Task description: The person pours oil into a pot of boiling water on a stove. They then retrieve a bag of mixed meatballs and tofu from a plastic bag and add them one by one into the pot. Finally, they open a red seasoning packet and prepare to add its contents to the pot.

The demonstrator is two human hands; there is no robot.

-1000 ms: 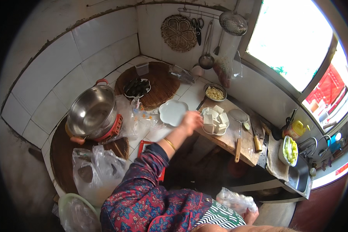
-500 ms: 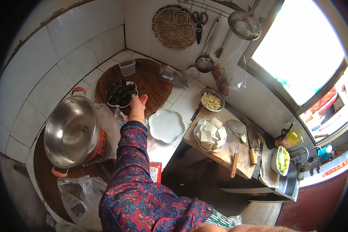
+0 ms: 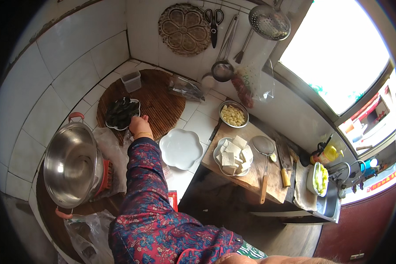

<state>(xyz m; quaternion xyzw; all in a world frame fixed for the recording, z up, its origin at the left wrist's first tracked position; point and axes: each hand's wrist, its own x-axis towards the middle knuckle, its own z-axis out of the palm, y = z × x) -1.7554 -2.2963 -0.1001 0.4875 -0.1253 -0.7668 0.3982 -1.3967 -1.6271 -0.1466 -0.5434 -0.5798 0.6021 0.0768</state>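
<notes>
My left hand [image 3: 141,126] reaches out at the end of a dark blue and red floral sleeve [image 3: 147,171]. Its fingers are closed at the near right rim of a white scalloped plate [image 3: 135,125], partly hidden behind the hand. Heaped on that plate are dark, glossy pieces [image 3: 121,113] whose kind I cannot make out. The plate sits on a round brown slatted mat [image 3: 160,99]. Just right of my wrist lies a bare white flower-shaped plate [image 3: 181,148]. My right hand does not show.
Left of my arm stands a large steel pot [image 3: 72,165]. At the right, a wooden board [image 3: 215,160] carries tofu blocks [image 3: 235,154] on a plate, a bowl of pale pieces [image 3: 233,115], a strainer [image 3: 263,145] and a cleaver [image 3: 283,160]. A clear plastic tub [image 3: 131,82] stands behind the dark pieces.
My left hand has gone from spread fingers beside the plate's rim to closed fingers on it. The whole view has shifted, so the surroundings appear farther left.
</notes>
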